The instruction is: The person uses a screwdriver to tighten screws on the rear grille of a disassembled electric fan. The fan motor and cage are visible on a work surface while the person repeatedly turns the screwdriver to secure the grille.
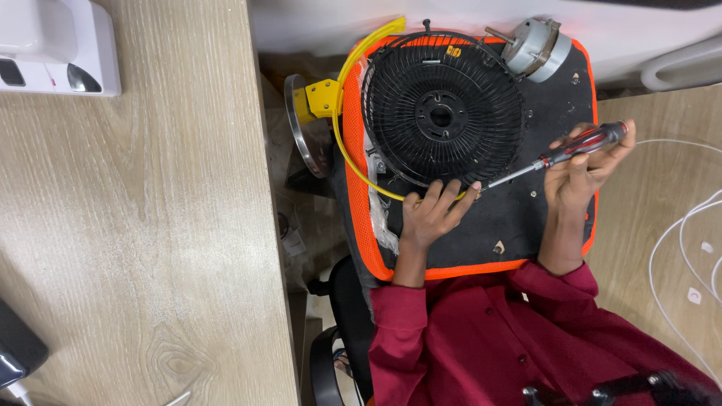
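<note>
A round black wire fan grille lies flat on a black pad with an orange border. My left hand rests at the grille's near rim, fingers spread and touching it. My right hand grips a screwdriver with a red and black handle; its metal shaft slants down-left, the tip meeting the grille's rim by my left fingertips. A yellow hoop and bracket sit along the grille's left side. A small grey motor lies at the pad's far right corner.
A light wooden table fills the left, with a white device at its far corner and a dark object at its near left edge. White cables curl on the wooden surface at right. A metal ring sits in the gap.
</note>
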